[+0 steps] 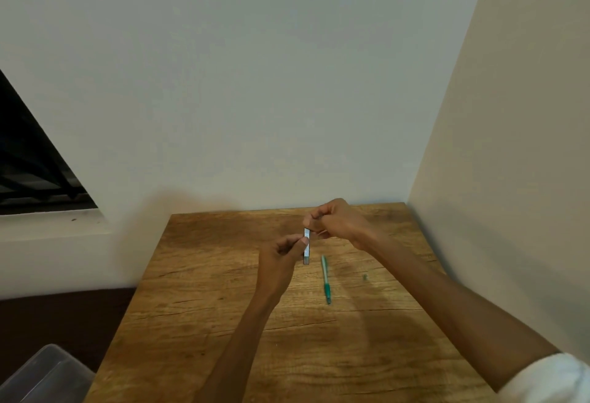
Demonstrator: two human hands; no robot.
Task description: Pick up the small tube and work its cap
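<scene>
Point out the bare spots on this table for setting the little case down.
Bare wood lies left of the left hand up to the table edge, and near the front between both forearms. Crowded: around the green pen and small speck, below the right hand.

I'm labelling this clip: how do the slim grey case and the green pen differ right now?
The slim grey case is held off the table, pinched by the left hand and touched at its top by the right hand; the green pen lies untouched on the table. The case is flat and grey, the pen round and green. Both are slender.
</scene>
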